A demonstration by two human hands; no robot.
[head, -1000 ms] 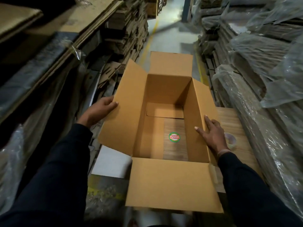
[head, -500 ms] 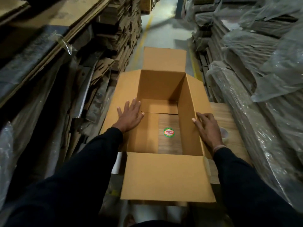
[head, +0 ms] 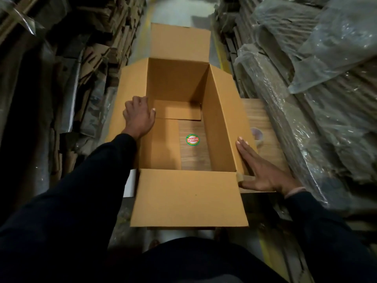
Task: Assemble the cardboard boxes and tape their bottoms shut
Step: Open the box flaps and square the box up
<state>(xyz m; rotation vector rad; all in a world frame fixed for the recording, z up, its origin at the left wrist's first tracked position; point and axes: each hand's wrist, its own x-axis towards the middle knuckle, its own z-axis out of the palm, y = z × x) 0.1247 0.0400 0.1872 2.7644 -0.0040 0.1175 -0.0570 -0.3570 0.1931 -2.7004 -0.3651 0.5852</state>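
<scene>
An open brown cardboard box (head: 219,123) stands on a wooden table (head: 256,111) with its four top flaps spread outward. Through a gap in its bottom flaps I see the table and a round red and green sticker (head: 192,139). My left hand (head: 138,117) sits on the fold of the left flap, fingers curled and thumb hooked over the rim. My right hand (head: 263,172) lies flat with straight fingers on the right flap, pressing it toward the table. A roll of clear tape (head: 257,137) lies on the table just beyond my right fingertips.
Stacks of flat cardboard (head: 98,37) line the left side. Plastic-wrapped cardboard bundles (head: 326,78) crowd the right, close to the table. A grey aisle floor with a yellow line (head: 183,9) runs ahead past the box. A white sheet (head: 129,184) pokes out below the left flap.
The left flap went from raised to folded down flat. My left hand's fingers have curled at the rim. My right hand slid back and flattened on the right flap.
</scene>
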